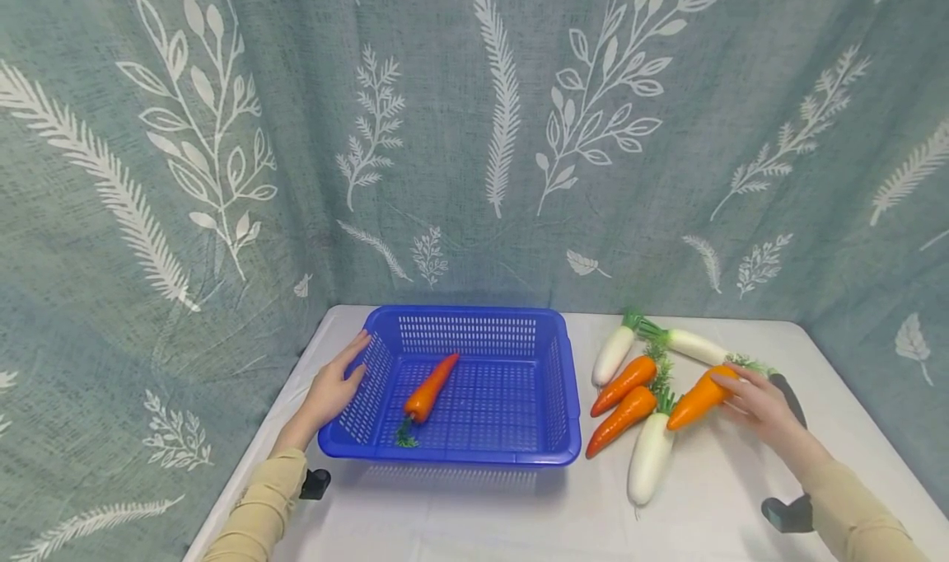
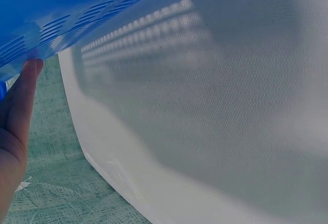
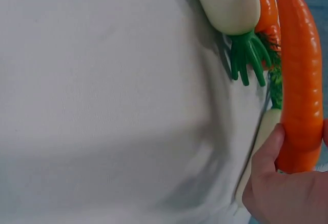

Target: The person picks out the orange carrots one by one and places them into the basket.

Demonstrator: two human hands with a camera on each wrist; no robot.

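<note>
My right hand pinches an orange carrot near its thick end, its tip pointing left. In the right wrist view, thumb and fingers meet this carrot at its blunt base. My left hand rests at the left rim of a blue slotted basket, its fingers fairly straight and its thumb apart. Fingertips touch the basket's outer wall in the left wrist view. Inside the basket lies one carrot with a green leafy top, tilted across the left half.
Right of the basket lie two carrots side by side. Around them are three white radishes with green tops: one upright at the back, one slanting behind, one in front. A leaf-patterned curtain hangs behind the white table.
</note>
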